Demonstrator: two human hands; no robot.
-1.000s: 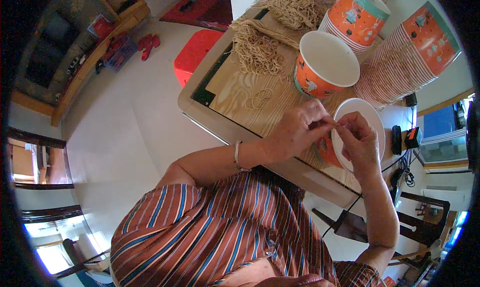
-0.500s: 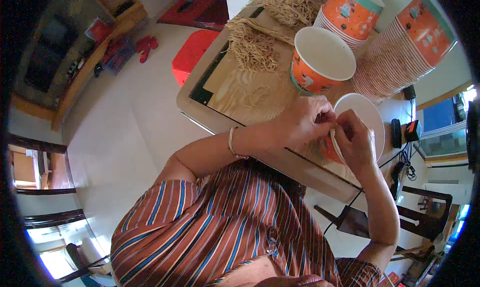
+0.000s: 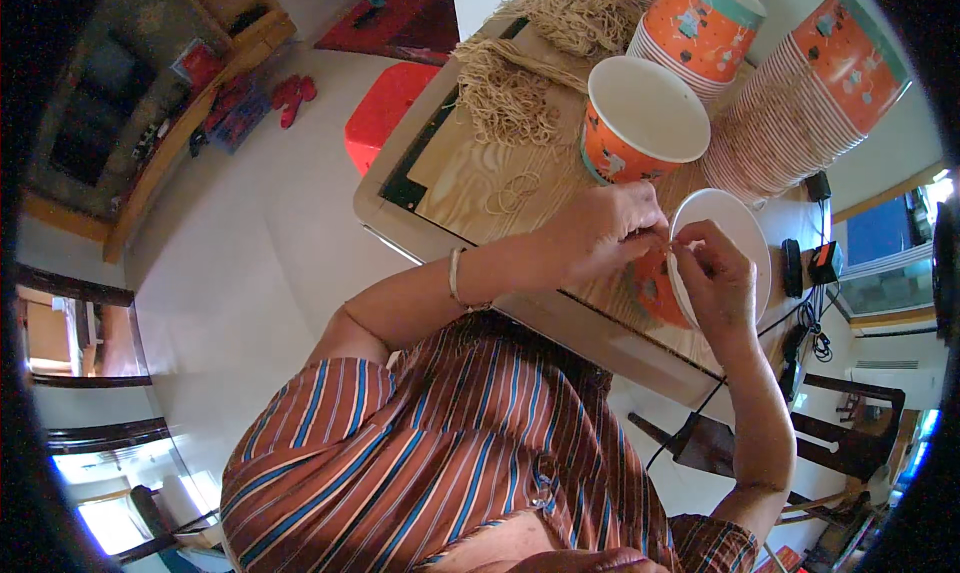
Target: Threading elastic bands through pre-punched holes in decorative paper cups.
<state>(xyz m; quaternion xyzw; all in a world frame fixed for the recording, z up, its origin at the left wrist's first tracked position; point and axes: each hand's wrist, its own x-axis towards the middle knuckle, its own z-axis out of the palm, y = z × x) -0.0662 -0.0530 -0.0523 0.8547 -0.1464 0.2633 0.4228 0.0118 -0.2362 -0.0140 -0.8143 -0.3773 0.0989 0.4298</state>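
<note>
An orange paper bucket [image 3: 656, 289] with a white inside lies tilted at the table's near edge, its mouth toward the right. My left hand [image 3: 612, 235] is closed in a pinch at the bucket's rim. Against it, fingertip to fingertip, my right hand [image 3: 718, 283] pinches at the same rim, in front of the bucket's mouth. Whatever is between the fingertips is too small to make out. Just beyond my hands stands another open orange bucket [image 3: 645, 113]. A thin loop of loose string [image 3: 515, 195] rests on the table to the left.
Bundles of tan string [image 3: 505, 98] lie at the far left of the wooden table [image 3: 455, 178]. Tall nested stacks of paper buckets [image 3: 790, 113] stand at the far right. Black cables [image 3: 820, 323] hang by the right edge. A red stool [image 3: 385, 113] stands beyond the left edge.
My hands have shifted slightly at the rim, and the right fingers have straightened a little. The bucket stays about where it was.
</note>
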